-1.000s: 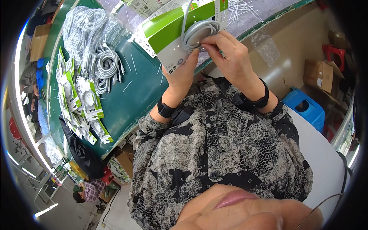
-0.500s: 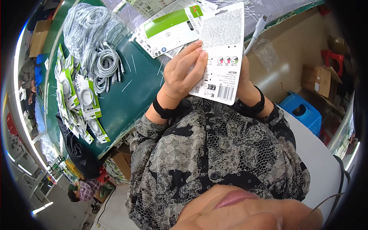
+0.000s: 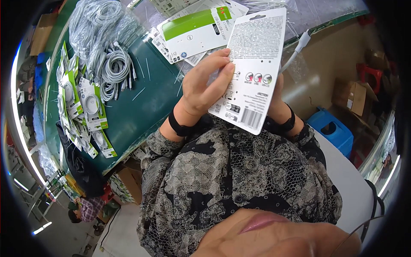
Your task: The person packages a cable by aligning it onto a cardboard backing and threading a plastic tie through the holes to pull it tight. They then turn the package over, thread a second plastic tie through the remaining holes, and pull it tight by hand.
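My left hand (image 3: pixel 205 81) is closed, its thumb and fingers pinching the left edge of a white packaging card (image 3: pixel 252 73). The card stands tilted in front of my chest, its printed back toward me and a hang slot at its top. Behind its right edge is my right hand (image 3: pixel 277 96); the card hides the fingers. A white cable (image 3: pixel 292 60) sticks out past that edge, its plug end (image 3: pixel 304 37) pointing up and right. What the cable does behind the card cannot be seen.
Flat green-and-white cards (image 3: pixel 192 36) lie on the green table (image 3: pixel 150 100) beyond my hands. Coiled grey cables (image 3: pixel 115 70), a plastic-wrapped cable bundle (image 3: pixel 100 30) and a pile of carded cables (image 3: pixel 90 107) are to the left. A blue stool (image 3: pixel 332 128) and cardboard box (image 3: pixel 353 100) stand right.
The card has tipped a little and moved slightly right and down. The cable's plug has shifted right and down with it. My left hand keeps its pinch.
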The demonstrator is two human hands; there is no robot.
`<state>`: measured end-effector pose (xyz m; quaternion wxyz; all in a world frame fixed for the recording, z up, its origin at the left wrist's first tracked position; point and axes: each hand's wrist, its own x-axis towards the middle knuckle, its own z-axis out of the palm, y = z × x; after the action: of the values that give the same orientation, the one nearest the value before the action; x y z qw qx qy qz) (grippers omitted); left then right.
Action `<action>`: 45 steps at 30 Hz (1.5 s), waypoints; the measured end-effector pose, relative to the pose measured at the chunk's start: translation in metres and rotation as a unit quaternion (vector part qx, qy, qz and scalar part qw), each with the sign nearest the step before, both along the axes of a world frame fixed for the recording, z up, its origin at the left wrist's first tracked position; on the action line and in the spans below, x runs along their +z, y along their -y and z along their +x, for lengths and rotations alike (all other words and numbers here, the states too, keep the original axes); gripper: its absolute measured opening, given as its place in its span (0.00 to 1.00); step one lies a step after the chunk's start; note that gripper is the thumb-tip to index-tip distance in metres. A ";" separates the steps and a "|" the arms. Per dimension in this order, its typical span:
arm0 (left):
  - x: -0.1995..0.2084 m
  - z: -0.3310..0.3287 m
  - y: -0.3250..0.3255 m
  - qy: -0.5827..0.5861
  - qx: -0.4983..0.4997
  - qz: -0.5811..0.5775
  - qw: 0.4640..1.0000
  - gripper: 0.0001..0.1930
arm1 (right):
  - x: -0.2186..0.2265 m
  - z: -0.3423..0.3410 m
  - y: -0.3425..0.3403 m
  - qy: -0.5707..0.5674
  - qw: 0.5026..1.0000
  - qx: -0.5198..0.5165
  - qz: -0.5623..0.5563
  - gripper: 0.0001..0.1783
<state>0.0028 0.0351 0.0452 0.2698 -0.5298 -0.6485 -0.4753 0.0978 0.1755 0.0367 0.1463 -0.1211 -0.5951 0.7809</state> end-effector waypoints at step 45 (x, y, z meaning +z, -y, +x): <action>-0.004 0.002 0.004 0.067 -0.010 0.033 0.997 0.13 | -0.002 -0.024 0.013 -0.016 0.994 -0.099 0.038 0.09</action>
<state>0.0045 0.0314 0.0409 0.2384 -0.4941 -0.6437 -0.5336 0.0742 0.1624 0.0343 0.2368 -0.1612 -0.6072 0.7411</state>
